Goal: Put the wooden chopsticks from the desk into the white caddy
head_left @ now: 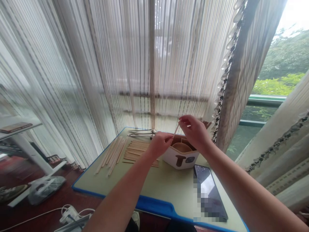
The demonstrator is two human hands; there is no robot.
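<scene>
A thin wooden chopstick [176, 129] slants between my two hands above an open storage box. My left hand [159, 144] pinches its lower end, while the fingers of my right hand [191, 128] close on the upper end. Beneath them is the box [181, 158], white outside and brown inside, with dividers and a rounded compartment. Several brown sticks [206, 124] poke up behind my right hand. Left of the box, a row of brown chopsticks [136, 149] lies on the table, partly hidden by my left forearm. Paler sticks [113, 154] lie in a loose bunch farther left.
The small table [169, 190] has a blue rim. Metal utensils [142, 132] lie at its back edge, and a phone [210, 190] lies at the right. Sheer curtains [135, 64] hang close behind. A power strip [70, 214] and cables are at lower left.
</scene>
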